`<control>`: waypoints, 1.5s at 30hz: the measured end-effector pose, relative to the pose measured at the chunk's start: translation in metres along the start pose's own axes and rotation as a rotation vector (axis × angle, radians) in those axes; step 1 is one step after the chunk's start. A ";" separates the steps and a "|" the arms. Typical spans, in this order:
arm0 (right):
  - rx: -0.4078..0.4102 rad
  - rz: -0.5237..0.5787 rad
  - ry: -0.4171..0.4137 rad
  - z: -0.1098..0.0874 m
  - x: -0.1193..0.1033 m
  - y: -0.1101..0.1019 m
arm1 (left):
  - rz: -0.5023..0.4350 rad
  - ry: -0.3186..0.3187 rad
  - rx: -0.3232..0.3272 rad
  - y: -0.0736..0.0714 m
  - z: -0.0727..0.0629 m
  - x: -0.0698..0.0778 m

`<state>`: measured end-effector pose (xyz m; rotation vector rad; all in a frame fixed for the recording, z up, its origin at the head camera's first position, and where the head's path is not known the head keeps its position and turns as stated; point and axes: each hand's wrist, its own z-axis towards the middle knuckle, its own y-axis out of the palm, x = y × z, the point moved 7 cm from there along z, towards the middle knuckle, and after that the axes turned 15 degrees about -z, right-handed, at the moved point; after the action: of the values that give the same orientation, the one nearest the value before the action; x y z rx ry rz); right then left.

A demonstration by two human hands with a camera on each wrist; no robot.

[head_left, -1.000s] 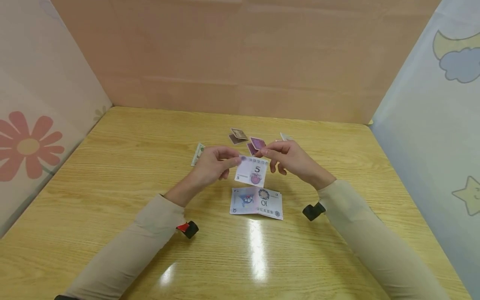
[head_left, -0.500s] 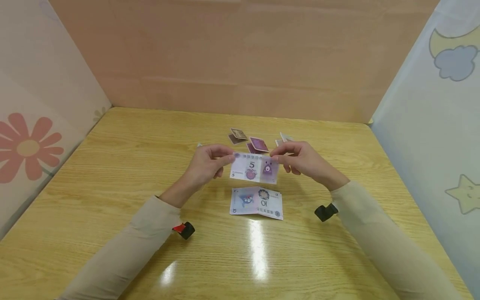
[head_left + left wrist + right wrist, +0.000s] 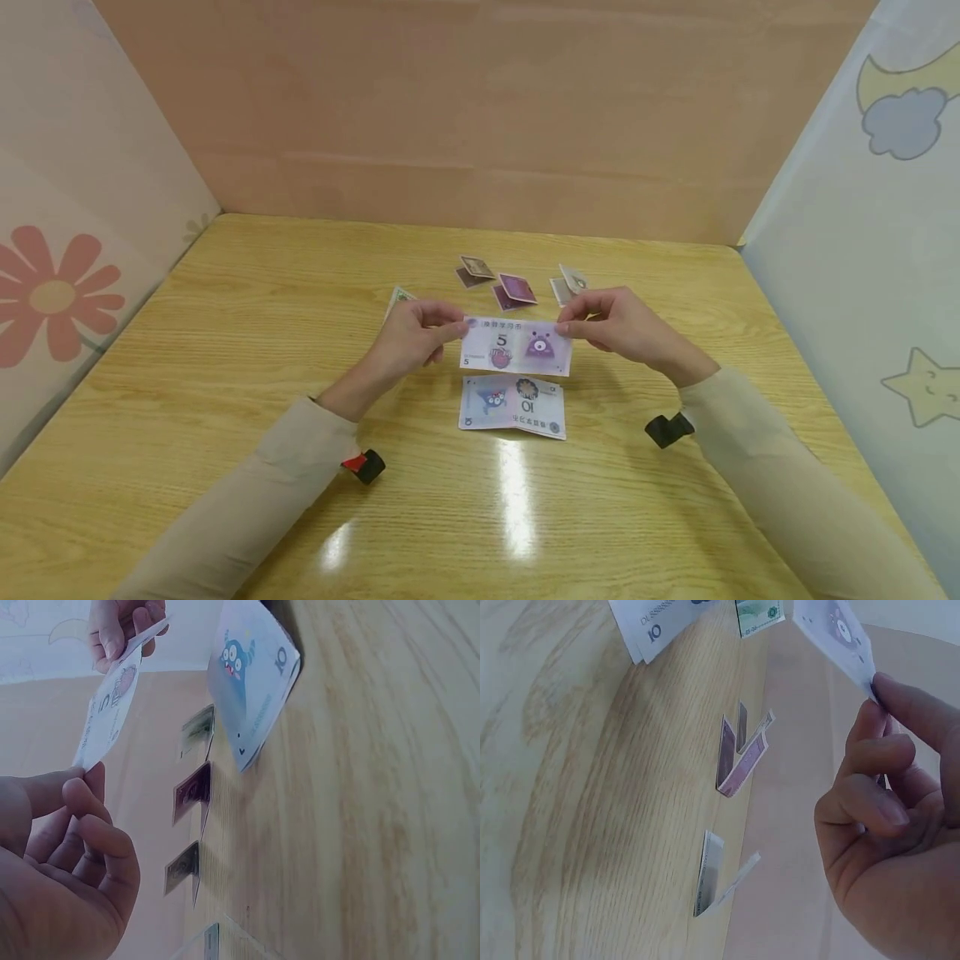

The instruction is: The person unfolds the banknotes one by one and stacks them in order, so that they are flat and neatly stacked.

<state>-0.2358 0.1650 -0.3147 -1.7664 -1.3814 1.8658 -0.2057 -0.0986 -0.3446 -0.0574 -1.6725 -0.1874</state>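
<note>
A purple play banknote (image 3: 516, 346) marked 5 is stretched out flat between both hands above the table. My left hand (image 3: 412, 337) pinches its upper left corner between thumb and index finger. The upper right corner is pinched by my right hand (image 3: 628, 330) in the same way. Just below it in the head view lies a blue play banknote (image 3: 513, 407) marked 10, creased down the middle. The left wrist view shows the purple note edge-on, slightly bowed, with the left thumb and index finger (image 3: 88, 780) at its near end.
Toward the back of the wooden table (image 3: 300, 275) stand small folded notes: a brown one (image 3: 477, 267), a purple one (image 3: 517, 288) and a grey-white one (image 3: 574, 282). A green note (image 3: 400, 296) is partly hidden behind the left hand. Printed cloth walls surround the table.
The purple 5 note, folded in half earlier, has been opened out to full width as my right hand moved right. Both hands have then lowered slightly with it.
</note>
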 end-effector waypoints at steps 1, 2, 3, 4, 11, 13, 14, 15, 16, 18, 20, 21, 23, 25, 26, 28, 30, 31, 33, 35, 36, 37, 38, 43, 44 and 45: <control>-0.002 -0.013 -0.003 -0.001 0.000 0.001 | 0.013 -0.008 0.000 0.000 0.000 -0.001; -0.006 -0.026 -0.007 -0.001 0.001 0.002 | 0.023 -0.013 -0.002 0.000 0.000 -0.002; -0.011 -0.036 -0.013 -0.002 0.001 0.003 | 0.037 -0.019 -0.005 0.000 -0.001 -0.003; -0.016 -0.044 -0.014 -0.002 0.001 0.004 | 0.052 -0.025 -0.008 0.000 -0.001 -0.004; -0.043 -0.047 -0.043 -0.006 0.002 0.017 | 0.144 -0.038 -0.072 0.002 -0.005 -0.011; -0.047 -0.053 -0.055 -0.007 0.003 0.020 | 0.166 -0.046 -0.089 0.003 -0.006 -0.014; -0.050 -0.053 -0.055 -0.007 0.004 0.022 | 0.177 -0.054 -0.095 0.003 -0.008 -0.015; -0.053 -0.055 -0.054 -0.008 0.005 0.024 | 0.190 -0.059 -0.105 0.004 -0.009 -0.016; -0.057 -0.056 -0.056 -0.009 0.005 0.025 | 0.199 -0.067 -0.112 0.006 -0.010 -0.017; -0.068 -0.060 -0.054 -0.010 0.009 0.030 | 0.217 -0.089 -0.122 0.008 -0.012 -0.019; -0.085 -0.058 -0.057 -0.011 0.011 0.035 | 0.242 -0.110 -0.130 0.010 -0.014 -0.022; -0.091 -0.062 -0.058 -0.011 0.013 0.038 | 0.253 -0.124 -0.132 0.011 -0.015 -0.024; -0.104 -0.060 -0.063 -0.011 0.015 0.043 | 0.272 -0.143 -0.133 0.012 -0.016 -0.027; -0.113 -0.063 -0.068 -0.011 0.016 0.048 | 0.294 -0.162 -0.133 0.013 -0.016 -0.031; -0.116 -0.065 -0.068 -0.011 0.017 0.050 | 0.301 -0.169 -0.135 0.013 -0.016 -0.033; -0.121 -0.076 -0.068 -0.011 0.018 0.052 | 0.324 -0.173 -0.133 0.013 -0.016 -0.035; -0.124 -0.089 -0.067 -0.011 0.018 0.055 | 0.349 -0.170 -0.131 0.014 -0.015 -0.037; -0.124 -0.097 -0.068 -0.011 0.019 0.056 | 0.361 -0.166 -0.132 0.014 -0.015 -0.037; -0.119 -0.124 -0.072 -0.011 0.019 0.058 | 0.386 -0.148 -0.137 0.015 -0.015 -0.038; -0.113 -0.144 -0.080 -0.010 0.020 0.060 | 0.414 -0.121 -0.149 0.016 -0.014 -0.038; -0.106 -0.160 -0.087 -0.009 0.020 0.061 | 0.427 -0.111 -0.155 0.016 -0.015 -0.037; -0.098 -0.176 -0.095 -0.009 0.019 0.062 | 0.440 -0.102 -0.161 0.017 -0.015 -0.037; -0.090 -0.190 -0.099 -0.009 0.018 0.063 | 0.451 -0.095 -0.166 0.017 -0.015 -0.037; -0.057 -0.249 -0.103 -0.010 0.016 0.066 | 0.485 -0.087 -0.174 0.019 -0.015 -0.037; -0.056 -0.255 -0.099 -0.010 0.016 0.067 | 0.491 -0.086 -0.173 0.019 -0.015 -0.037; -0.054 -0.261 -0.097 -0.010 0.016 0.067 | 0.495 -0.084 -0.174 0.020 -0.014 -0.037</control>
<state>-0.2027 0.1453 -0.3722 -1.4517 -1.6241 1.8085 -0.1844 -0.0787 -0.3785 -0.6103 -1.6702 0.0467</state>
